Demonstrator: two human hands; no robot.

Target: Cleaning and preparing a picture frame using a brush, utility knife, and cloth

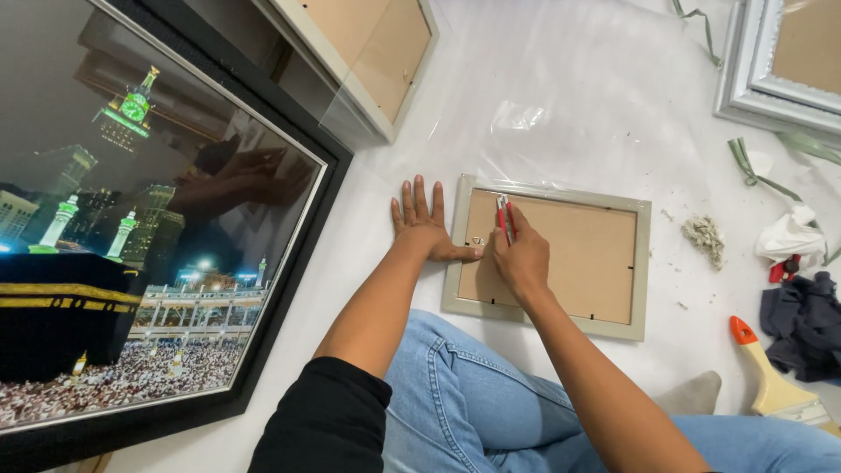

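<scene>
A small picture frame (644, 263) lies face down on the white floor, its brown backing board up. My left hand (422, 223) lies flat, fingers spread, on the floor against the frame's left edge, thumb reaching onto the frame. My right hand (521, 258) rests on the backing board and grips a red-and-white tool (504, 215) whose tip points toward the frame's top edge. A small metal piece (477, 239) lies on the board between my hands.
A large black-framed photo (131, 228) leans at left. Another face-down frame (368, 52) sits at the top, pale frames (771, 70) at top right. A paintbrush (766, 372), dark cloth (802, 324), white rag (788, 236) and debris (703, 236) lie at right. My jeans-clad legs (455, 394) are below.
</scene>
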